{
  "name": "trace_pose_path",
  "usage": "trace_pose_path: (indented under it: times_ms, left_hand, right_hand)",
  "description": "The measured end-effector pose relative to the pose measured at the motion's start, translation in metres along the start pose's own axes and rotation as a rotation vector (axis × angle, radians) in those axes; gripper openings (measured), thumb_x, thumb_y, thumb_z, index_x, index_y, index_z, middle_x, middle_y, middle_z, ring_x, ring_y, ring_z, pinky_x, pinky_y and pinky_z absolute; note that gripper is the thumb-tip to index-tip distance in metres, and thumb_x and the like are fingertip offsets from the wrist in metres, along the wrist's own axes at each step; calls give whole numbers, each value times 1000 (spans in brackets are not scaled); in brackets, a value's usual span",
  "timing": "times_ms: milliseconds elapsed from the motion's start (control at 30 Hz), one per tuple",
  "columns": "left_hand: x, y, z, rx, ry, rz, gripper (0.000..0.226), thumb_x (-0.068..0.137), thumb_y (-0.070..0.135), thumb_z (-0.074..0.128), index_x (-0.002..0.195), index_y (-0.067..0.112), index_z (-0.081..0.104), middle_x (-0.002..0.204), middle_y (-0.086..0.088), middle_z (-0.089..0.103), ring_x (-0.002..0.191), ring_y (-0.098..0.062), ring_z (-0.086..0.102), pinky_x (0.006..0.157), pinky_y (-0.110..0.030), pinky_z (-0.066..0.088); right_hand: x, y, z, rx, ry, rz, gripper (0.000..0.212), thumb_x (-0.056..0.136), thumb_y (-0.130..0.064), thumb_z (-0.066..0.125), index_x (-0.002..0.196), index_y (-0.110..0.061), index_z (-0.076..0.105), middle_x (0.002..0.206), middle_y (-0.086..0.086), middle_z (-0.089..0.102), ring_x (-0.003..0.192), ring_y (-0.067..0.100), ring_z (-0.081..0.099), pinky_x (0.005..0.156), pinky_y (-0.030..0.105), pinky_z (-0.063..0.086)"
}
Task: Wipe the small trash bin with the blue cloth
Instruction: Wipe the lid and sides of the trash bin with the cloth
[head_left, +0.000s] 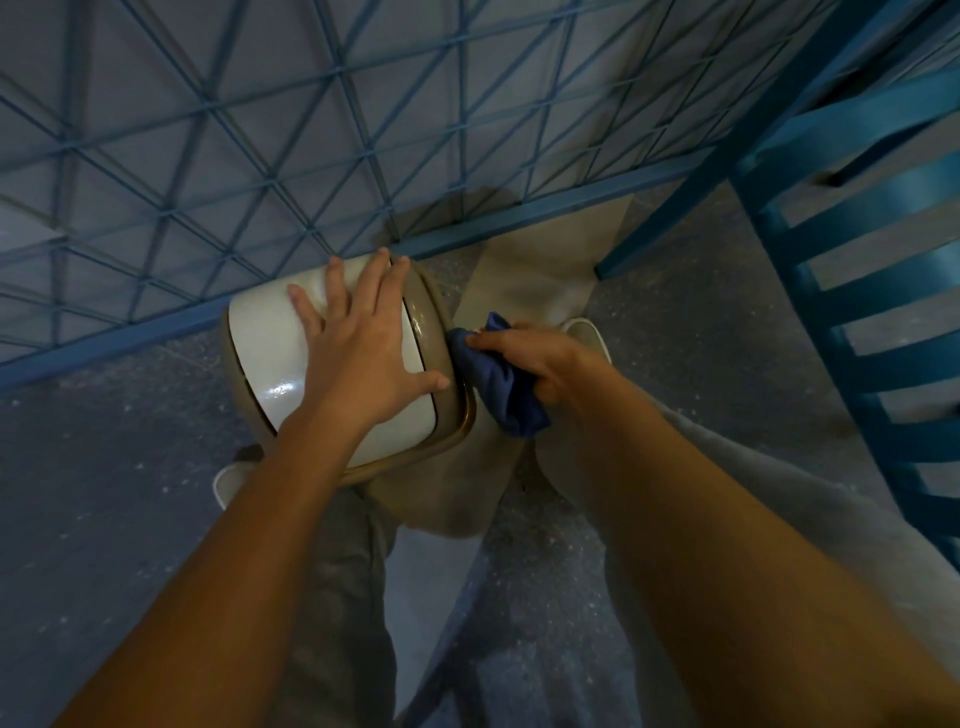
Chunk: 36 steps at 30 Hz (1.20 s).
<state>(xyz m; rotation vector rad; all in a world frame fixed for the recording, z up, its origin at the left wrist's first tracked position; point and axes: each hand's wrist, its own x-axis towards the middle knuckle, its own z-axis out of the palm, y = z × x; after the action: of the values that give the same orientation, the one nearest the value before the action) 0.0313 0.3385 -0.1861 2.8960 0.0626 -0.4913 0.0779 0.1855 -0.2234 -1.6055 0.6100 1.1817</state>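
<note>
The small trash bin (265, 343) stands on the floor below me, with a glossy white swing lid and a tan rim and body. My left hand (363, 343) lies flat on the lid, fingers spread, holding nothing. My right hand (540, 358) grips the bunched blue cloth (498, 384) and presses it against the tan rim on the bin's right side. Below the rim the bin's body is mostly hidden by my left arm.
A blue wire-grid fence (311, 156) runs right behind the bin. At the right stands a blue slatted chair (852, 312), one leg close to my right hand. My grey-trousered legs and white shoes (587, 332) flank the bin on the speckled grey floor.
</note>
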Motion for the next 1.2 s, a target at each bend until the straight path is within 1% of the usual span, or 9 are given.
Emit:
trace_pose_path:
  times_ms: [67,200,333,467,633,800,933,1067,1200]
  left_hand:
    - [0,0,0,5,-5,4,112,67,54,72,148,21,3,158,2,0,144,-32,-8,111,-59,-7]
    - [0,-1,0,6,-4,14,111,67,52,73,148,20,4,158,2,1,144,-32,-7,111,-59,-8]
    - [0,-1,0,-1,-4,23,112,67,53,72,148,20,4,158,2,1,144,-32,-7,110,-60,-9]
    - [0,-3,2,-7,1,30,113,66,53,73,149,20,4,158,1,1,144,-33,-7,110,-61,-9]
    - [-1,-1,2,-10,17,30,113,66,51,74,149,18,4,158,-1,3,144,-33,-6,110,-61,-7]
    - [-2,0,1,-28,30,24,113,65,50,74,149,17,6,158,-2,5,144,-34,-5,110,-61,-8]
    - [-2,2,2,-21,33,17,111,66,49,74,148,17,6,158,-2,5,144,-35,-6,110,-61,-8]
    - [-2,2,2,-15,37,12,111,66,50,73,148,16,6,158,-3,5,144,-35,-5,110,-61,-7]
    - [-1,2,2,-16,36,6,112,66,51,73,148,16,5,158,-3,5,144,-35,-5,110,-61,-7]
  right_hand:
    - [6,-4,3,-3,49,-70,40,96,-24,47,129,-2,46,99,8,51,77,12,50,84,30,40]
    - [13,-17,6,-4,116,-170,42,88,-23,61,124,-4,50,113,16,61,101,27,60,90,37,50]
    - [16,-44,13,17,157,-273,28,88,-13,60,113,0,57,88,14,61,72,19,58,61,25,49]
    - [17,-68,20,11,190,-306,39,86,-11,63,122,1,55,98,18,63,84,24,62,79,35,52]
    - [16,-73,21,-87,196,-288,41,88,-16,60,125,0,53,119,20,61,102,26,60,96,36,49]
    - [0,-46,14,-193,192,-197,41,93,-21,54,126,2,49,126,21,57,92,23,52,74,29,45]
    - [-14,-24,10,-185,122,-76,42,97,-21,46,136,-6,41,140,13,46,112,23,50,91,30,40]
    - [-25,2,9,-195,90,-27,41,90,-16,56,128,-2,51,135,14,53,80,14,52,60,19,42]
    - [-32,20,10,-125,73,49,39,90,-13,55,127,-1,52,134,15,54,69,11,50,55,16,41]
